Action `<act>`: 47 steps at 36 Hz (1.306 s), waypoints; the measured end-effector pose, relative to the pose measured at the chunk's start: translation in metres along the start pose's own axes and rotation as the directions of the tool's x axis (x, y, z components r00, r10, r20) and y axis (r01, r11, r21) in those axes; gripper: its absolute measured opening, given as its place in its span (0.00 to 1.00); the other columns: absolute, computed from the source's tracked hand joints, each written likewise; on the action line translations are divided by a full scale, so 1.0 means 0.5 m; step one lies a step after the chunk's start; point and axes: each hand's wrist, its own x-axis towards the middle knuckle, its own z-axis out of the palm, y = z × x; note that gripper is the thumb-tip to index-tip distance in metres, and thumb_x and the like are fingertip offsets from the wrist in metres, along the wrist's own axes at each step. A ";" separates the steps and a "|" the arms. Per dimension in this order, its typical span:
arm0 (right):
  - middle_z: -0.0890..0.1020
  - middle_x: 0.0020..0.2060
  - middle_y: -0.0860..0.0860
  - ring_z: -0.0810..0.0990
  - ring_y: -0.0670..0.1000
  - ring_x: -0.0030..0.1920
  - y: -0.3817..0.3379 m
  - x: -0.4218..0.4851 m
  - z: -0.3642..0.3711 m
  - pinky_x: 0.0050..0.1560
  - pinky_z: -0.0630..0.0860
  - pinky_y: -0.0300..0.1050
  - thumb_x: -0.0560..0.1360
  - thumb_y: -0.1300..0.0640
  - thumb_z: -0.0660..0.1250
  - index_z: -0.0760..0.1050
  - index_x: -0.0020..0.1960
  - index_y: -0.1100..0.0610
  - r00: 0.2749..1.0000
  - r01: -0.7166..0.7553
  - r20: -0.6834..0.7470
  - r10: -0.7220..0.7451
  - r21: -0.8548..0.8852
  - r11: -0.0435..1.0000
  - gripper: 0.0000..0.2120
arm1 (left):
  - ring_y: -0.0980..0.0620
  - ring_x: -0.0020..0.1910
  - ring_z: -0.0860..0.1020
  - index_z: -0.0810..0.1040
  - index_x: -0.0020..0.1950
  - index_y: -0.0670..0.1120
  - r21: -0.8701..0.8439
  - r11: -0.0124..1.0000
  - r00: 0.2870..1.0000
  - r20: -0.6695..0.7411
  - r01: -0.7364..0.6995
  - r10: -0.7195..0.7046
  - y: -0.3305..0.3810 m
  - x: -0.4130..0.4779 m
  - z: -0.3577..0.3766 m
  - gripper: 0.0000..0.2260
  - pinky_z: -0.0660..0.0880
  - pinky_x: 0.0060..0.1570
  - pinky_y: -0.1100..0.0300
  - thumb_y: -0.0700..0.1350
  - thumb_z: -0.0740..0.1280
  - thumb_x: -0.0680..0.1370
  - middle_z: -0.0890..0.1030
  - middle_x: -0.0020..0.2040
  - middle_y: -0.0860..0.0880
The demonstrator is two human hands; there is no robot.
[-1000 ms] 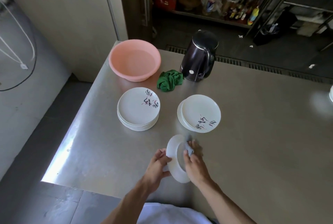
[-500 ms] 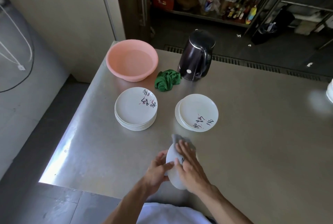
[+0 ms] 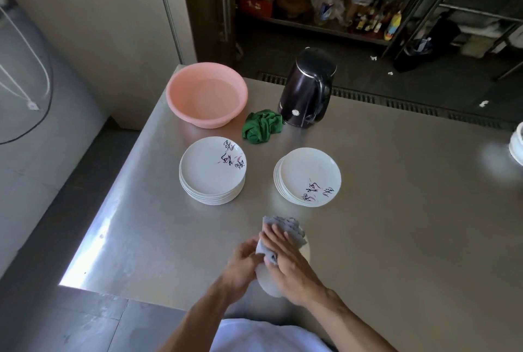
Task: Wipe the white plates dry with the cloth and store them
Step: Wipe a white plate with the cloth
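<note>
Steel table (image 3: pixel 396 224), shelving (image 3: pixel 353 12) upper right. Lower centre: white plate (image 3: pixel 268 283) tilted on edge, rim gripped by left hand (image 3: pixel 243 264); grey cloth (image 3: pixel 285 227) pressed against it under flat-fingered right hand (image 3: pixel 288 266).

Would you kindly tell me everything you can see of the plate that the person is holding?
The plate is white, round and smooth; no print shows on the visible part. It is held tilted on edge above the near side of the steel table. The left hand grips its left rim, and the right hand presses a grey cloth flat against its face, so only the lower rim and a sliver at the right show.
</note>
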 end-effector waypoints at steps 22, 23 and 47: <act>0.65 0.74 0.49 0.60 0.52 0.76 0.016 0.045 -0.003 0.76 0.59 0.52 0.85 0.53 0.52 0.62 0.79 0.52 0.751 -0.576 -0.095 0.654 0.390 0.718 0.22 | 0.40 0.53 0.76 0.74 0.65 0.46 -0.260 0.963 0.996 -0.033 0.068 -0.079 0.010 0.001 0.004 0.23 0.76 0.50 0.46 0.37 0.66 0.70 0.79 0.58 0.38; 0.65 0.74 0.45 0.60 0.48 0.76 0.009 0.043 -0.003 0.77 0.57 0.50 0.85 0.53 0.52 0.60 0.79 0.50 0.779 -0.541 -0.078 0.623 0.420 0.729 0.22 | 0.40 0.54 0.77 0.75 0.68 0.46 -0.234 0.969 0.996 -0.009 0.085 -0.090 0.020 0.002 0.002 0.25 0.74 0.52 0.46 0.40 0.65 0.69 0.80 0.59 0.38; 0.58 0.79 0.54 0.55 0.56 0.79 0.022 0.041 0.001 0.78 0.52 0.52 0.86 0.54 0.50 0.63 0.78 0.56 0.822 -0.538 -0.091 0.562 0.197 0.819 0.22 | 0.38 0.54 0.81 0.77 0.65 0.40 -0.351 0.935 0.996 -0.057 0.041 -0.065 -0.008 -0.007 0.002 0.17 0.78 0.54 0.44 0.33 0.68 0.75 0.80 0.62 0.33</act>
